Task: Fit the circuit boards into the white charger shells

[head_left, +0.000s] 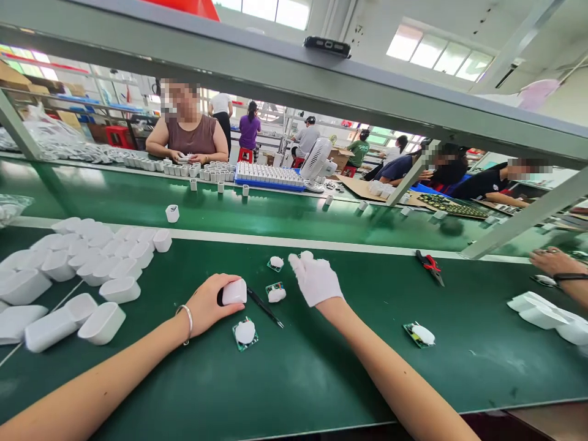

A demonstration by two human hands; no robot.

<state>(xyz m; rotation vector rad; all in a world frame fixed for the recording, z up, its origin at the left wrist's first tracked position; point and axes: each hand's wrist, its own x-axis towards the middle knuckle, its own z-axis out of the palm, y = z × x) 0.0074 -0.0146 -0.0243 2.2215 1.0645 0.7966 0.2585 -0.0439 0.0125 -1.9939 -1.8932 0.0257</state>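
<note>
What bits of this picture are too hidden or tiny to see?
Head view, white shell: its underside is covered by the left hand holding it.
Head view, small white piece at the fingertips of the gloved right hand: too small to tell what it is, or whether it is gripped.
Head view, co-worker's hand: cut off by the right edge.

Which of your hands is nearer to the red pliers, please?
Right. The gloved right hand is left of the pliers, apart from them; the left hand is farther left, holding a white shell.
</note>
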